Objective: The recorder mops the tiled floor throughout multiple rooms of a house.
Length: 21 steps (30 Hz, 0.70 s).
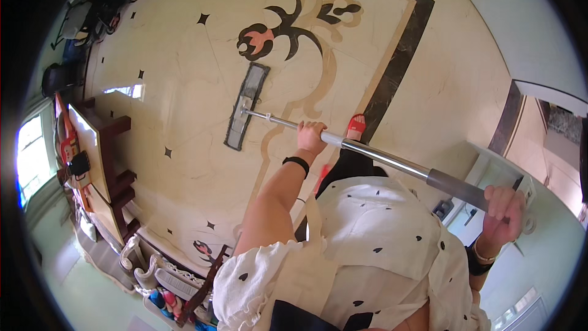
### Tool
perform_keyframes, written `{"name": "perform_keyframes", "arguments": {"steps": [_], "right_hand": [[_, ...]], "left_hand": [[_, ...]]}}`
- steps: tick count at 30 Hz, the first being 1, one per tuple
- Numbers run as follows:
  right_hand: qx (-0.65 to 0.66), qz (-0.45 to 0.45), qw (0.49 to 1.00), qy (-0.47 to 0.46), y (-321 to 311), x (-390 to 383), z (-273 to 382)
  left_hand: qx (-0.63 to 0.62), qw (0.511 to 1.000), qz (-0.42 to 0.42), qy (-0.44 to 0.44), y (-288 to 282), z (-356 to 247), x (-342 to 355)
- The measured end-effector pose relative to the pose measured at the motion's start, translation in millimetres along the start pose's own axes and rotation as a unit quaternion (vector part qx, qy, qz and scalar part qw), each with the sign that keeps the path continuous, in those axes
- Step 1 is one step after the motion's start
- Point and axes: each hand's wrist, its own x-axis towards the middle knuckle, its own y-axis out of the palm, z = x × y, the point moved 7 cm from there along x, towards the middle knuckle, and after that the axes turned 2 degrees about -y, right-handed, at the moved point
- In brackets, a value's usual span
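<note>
A flat mop with a grey rectangular pad (pixel 237 129) lies on the patterned cream floor (pixel 171 49), ahead and left of me. Its telescopic metal pole (pixel 386 162) crosses toward my right side. My left hand (pixel 312 137) is wrapped round the pole's middle, at the narrow upper section. At the dark grey grip on the pole's end, my right hand (pixel 503 213) has its fingers closed. My red sandal (pixel 357 124) shows just beyond the pole, near a dark border band in the floor.
A wooden table (pixel 107 153) with items on it stands along the left wall by a window. Dark wheeled objects (pixel 92 18) sit at upper left. An ornate pale bench (pixel 141 257) is at lower left. A doorway (pixel 551 147) and white cabinets (pixel 468 181) are on the right.
</note>
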Motion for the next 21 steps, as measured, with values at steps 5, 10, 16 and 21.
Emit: {"name": "perform_keyframes", "arguments": {"steps": [5, 10, 16, 21], "right_hand": [[-0.032, 0.069, 0.997, 0.015, 11.2, 69.0, 50.9], [-0.027, 0.172, 0.983, 0.053, 19.3, 168.5, 75.5], [-0.059, 0.269, 0.959, 0.061, 29.5, 253.4, 64.5], [-0.071, 0.392, 0.914, 0.079, 114.7, 336.4, 98.6]], "left_hand": [[-0.036, 0.995, -0.066, -0.058, -34.7, -43.9, 20.4], [-0.107, 0.976, -0.152, -0.113, -56.8, -82.3, 59.8], [-0.140, 0.943, -0.241, -0.184, -20.8, -93.7, 95.8], [-0.148, 0.907, -0.300, -0.255, -76.1, -103.0, 126.1]]}}
